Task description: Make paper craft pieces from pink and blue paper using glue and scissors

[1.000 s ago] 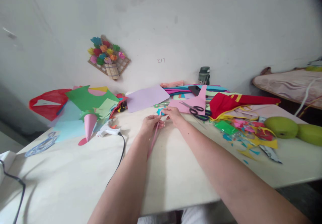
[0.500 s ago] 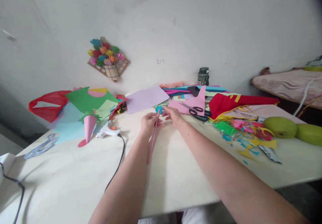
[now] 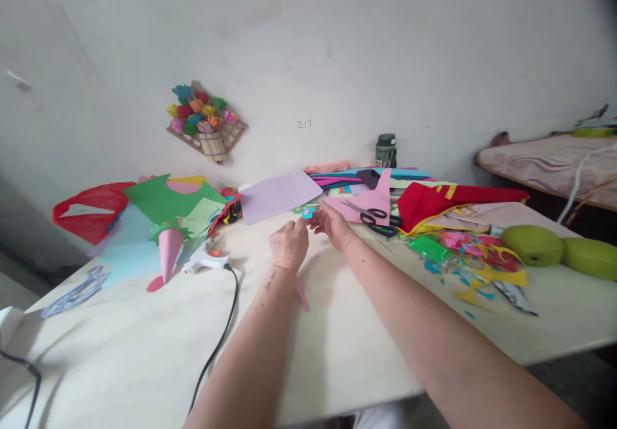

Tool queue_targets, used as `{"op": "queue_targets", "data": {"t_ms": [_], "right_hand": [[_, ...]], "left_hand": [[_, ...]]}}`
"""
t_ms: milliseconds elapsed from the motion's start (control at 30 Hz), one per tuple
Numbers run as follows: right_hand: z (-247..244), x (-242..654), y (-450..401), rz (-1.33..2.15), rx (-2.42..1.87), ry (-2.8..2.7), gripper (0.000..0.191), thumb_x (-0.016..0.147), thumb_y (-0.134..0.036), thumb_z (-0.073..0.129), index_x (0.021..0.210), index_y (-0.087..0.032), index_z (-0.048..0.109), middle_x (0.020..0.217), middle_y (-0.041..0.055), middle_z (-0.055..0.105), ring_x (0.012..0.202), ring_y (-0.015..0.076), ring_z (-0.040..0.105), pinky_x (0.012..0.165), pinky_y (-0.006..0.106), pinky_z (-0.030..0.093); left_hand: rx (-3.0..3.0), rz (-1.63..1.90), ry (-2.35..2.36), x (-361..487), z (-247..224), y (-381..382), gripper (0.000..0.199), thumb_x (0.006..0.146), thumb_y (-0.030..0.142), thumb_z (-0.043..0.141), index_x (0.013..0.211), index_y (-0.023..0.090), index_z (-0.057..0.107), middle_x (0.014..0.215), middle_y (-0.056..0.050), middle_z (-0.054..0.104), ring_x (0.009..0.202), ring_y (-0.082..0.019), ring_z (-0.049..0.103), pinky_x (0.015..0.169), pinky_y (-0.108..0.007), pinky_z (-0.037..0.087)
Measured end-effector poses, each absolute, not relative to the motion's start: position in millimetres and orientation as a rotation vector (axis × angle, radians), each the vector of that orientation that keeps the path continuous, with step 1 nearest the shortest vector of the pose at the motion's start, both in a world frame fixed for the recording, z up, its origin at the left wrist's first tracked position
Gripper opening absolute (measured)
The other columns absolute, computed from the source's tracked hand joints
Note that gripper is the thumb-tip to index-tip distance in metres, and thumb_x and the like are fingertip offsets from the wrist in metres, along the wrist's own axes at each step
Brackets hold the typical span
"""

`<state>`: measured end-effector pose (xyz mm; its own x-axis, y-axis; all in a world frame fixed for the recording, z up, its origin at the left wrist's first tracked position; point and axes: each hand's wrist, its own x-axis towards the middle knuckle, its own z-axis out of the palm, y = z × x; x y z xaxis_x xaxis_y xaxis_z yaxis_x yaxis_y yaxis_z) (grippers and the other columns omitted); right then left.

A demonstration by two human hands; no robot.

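My left hand is closed around a pink paper strip, whose lower end sticks out below the wrist. Just above the fingers shows a small blue paper piece with a pink centre. My right hand is at its right side, fingers curled and close to it; whether they pinch it is too small to tell. Right of my right hand, scissors lie on pink paper. A white glue gun rests to the left of my left hand.
A pink cone with a green fringe stands at left beside coloured sheets. Behind the hands lies a lilac sheet. At right are red cloth, paper scraps and green fruits. A bottle stands by the wall.
My left hand has turned so its back faces up, and the strip's lower end has swung right. The blue piece now shows its pink centre.
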<state>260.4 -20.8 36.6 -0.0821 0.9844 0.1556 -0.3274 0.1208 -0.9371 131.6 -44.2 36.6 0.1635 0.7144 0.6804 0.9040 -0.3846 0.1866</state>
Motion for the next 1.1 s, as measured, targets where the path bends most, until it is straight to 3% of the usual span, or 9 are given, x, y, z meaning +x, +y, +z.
{"op": "queue_targets", "data": {"t_ms": [200,367,567,733,1100], "right_hand": [[37,260,-23,1.304,-0.813,-1.103,0.038,0.070,-0.052,0.048,0.066,-0.015,0.057,0.067,0.0057,0.063,0.054,0.0116,0.053,0.048,0.021,0.037],[35,261,-20,1.349,-0.745,-1.022,0.035,0.071,-0.049,0.049,0.066,-0.015,0.057,0.065,0.0044,0.061,0.054,0.0120,0.053,0.048,0.022,0.038],[31,260,-17,1.389,-0.744,-1.019,0.035,0.073,-0.046,0.045,0.074,-0.015,0.062,0.072,0.0048,0.062,0.058,0.0125,0.055,0.047,0.022,0.039],[25,253,-18,1.307,-0.814,-1.059,0.027,0.069,-0.040,0.054,0.076,-0.016,0.062,0.075,0.0037,0.062,0.060,0.0123,0.056,0.048,0.022,0.040],[23,251,-18,1.177,-0.926,-1.012,0.022,0.058,-0.034,0.065,0.066,-0.014,0.060,0.058,-0.0006,0.057,0.048,0.0077,0.050,0.042,0.019,0.037]], "left_hand": [[-2.164,-0.864,-1.500,134,31,-44,0.027,0.081,0.019,0.036,0.088,0.021,0.062,0.068,-0.008,0.056,0.063,-0.017,0.051,0.052,-0.026,0.021],[-2.182,-0.952,-1.526,134,31,-45,0.025,0.080,0.022,0.039,0.086,0.022,0.063,0.069,-0.008,0.060,0.065,-0.018,0.055,0.053,-0.025,0.025],[-2.290,-1.572,-1.886,131,30,-39,0.021,0.075,0.034,0.047,0.073,0.019,0.063,0.062,-0.004,0.062,0.056,-0.014,0.058,0.054,-0.022,0.035],[-2.457,-2.210,-2.168,131,33,-39,0.029,0.067,0.043,0.056,0.070,0.014,0.058,0.055,-0.002,0.060,0.042,-0.012,0.056,0.041,-0.021,0.037],[-2.726,-2.474,-2.147,128,34,-47,0.029,0.063,0.040,0.064,0.065,0.013,0.055,0.054,-0.003,0.061,0.038,-0.009,0.053,0.037,-0.018,0.036]]}}
